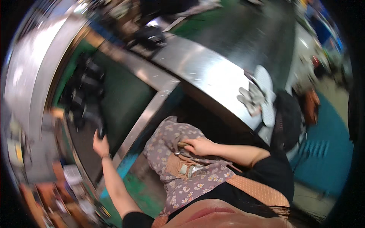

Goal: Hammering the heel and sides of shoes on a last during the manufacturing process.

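At the left, my left hand [101, 145] reaches over the belt, its fingers closed round the end of a black, shoe-like piece [99, 127]. Beyond it, a heap of similar glossy black pieces [85, 81] lies on the dark green belt [119, 91]; blur hides their exact kind. My right hand [200, 146] is in front of my flowered apron [159, 146], closed on a small brownish piece like a short handle [183, 144]. The rest of that piece is hidden by the fingers. Below the right hand, the apron's peach pocket [178, 165] holds small whitish items.
A metal frame [142, 114] edges the belt. White soles [265, 87] and a grey glove [251, 99] lie on a metal ledge [205, 64] beside another dark belt [243, 34]. A black bag-like thing [285, 121] stands right; boxes [68, 205] stand lower left.
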{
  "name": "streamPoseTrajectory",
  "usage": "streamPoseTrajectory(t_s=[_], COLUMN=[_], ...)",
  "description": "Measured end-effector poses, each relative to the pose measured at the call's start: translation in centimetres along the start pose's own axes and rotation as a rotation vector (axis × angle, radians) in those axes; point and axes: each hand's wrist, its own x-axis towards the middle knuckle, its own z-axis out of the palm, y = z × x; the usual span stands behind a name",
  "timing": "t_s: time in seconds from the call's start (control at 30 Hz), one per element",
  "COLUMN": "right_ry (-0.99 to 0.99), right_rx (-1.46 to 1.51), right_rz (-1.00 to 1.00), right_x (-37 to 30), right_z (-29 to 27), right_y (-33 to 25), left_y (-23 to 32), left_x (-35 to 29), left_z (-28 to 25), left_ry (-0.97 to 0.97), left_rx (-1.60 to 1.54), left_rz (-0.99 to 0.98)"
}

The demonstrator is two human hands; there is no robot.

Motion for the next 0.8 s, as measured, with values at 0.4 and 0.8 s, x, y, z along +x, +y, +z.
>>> streamPoseTrajectory(t_s=[0.4,0.8], right_ry=[0.029,-0.677], right_rx=[0.038,1.289], right_rz=[-0.034,0.006], right_x=[-2.3,-0.1], right_z=[0.8,2.0], right_y=[1.7,1.0], left_y=[10.1,12.7], left_x=[0.9,-14.7], left_z=[-16.3,-22.3], left_ry=[0.772,-0.477], left_rx=[-0.602,-1.63], left_rz=[-0.148,0.373])
